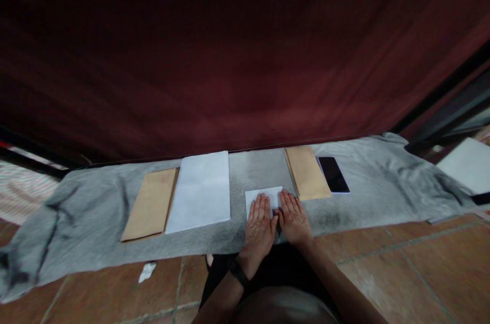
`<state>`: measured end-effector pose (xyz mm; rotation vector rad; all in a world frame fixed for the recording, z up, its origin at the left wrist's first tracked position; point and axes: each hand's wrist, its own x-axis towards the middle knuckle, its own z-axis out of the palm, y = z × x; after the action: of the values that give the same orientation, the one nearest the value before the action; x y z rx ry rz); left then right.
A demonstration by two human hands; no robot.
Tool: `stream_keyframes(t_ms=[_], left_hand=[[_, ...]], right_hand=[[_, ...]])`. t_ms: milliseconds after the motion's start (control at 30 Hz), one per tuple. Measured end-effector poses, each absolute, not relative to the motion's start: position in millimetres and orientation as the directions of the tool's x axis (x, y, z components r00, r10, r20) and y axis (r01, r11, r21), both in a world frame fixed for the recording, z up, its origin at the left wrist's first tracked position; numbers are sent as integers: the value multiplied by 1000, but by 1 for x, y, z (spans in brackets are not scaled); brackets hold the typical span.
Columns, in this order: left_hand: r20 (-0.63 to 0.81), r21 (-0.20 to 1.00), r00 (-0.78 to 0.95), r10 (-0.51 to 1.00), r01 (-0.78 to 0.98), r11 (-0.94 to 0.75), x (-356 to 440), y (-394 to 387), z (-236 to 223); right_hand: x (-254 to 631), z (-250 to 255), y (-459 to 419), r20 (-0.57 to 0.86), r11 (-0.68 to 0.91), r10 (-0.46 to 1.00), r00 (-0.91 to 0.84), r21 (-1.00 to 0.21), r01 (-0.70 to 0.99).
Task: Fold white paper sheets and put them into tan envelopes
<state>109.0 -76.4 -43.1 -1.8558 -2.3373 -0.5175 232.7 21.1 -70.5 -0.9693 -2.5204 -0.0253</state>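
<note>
A small folded sheet of white paper [274,193] lies flat on the grey cloth before me. My left hand [260,223] rests palm down on its left part, with the fingers stretched out; a dark band circles that wrist. On its right edge lies my right hand [294,218], also flat, and the two thumbs nearly meet. Both hands cover much of the paper's near half. To the left is a stack of larger white sheets [202,191]. A brown paper envelope stack [308,173] sits just beyond my right fingers.
More brown envelopes [151,204] lie left of the white sheets. At the right is a dark-screened phone [334,175]. The grey cloth [386,181] covers a narrow bench against a dark red panel [245,84]. A crumpled white scrap [147,272] is on the tiled floor.
</note>
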Motion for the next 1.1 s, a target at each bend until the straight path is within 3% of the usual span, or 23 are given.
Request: stream_keyframes(t_ms=[567,867,1100], left_hand=[[335,164,-396,855,918,361,80,-72,-54],[314,130,-393,864,919,371,80,-73,-50],[292,111,-372,881,928,356,78,-75,-49]], right_hand=[[232,-69,21,413,748,642,-646,-149,647],[217,-53,16,383,706,692,-612,-180,685],[188,-43,6,288,806,592,-753,-224,548]])
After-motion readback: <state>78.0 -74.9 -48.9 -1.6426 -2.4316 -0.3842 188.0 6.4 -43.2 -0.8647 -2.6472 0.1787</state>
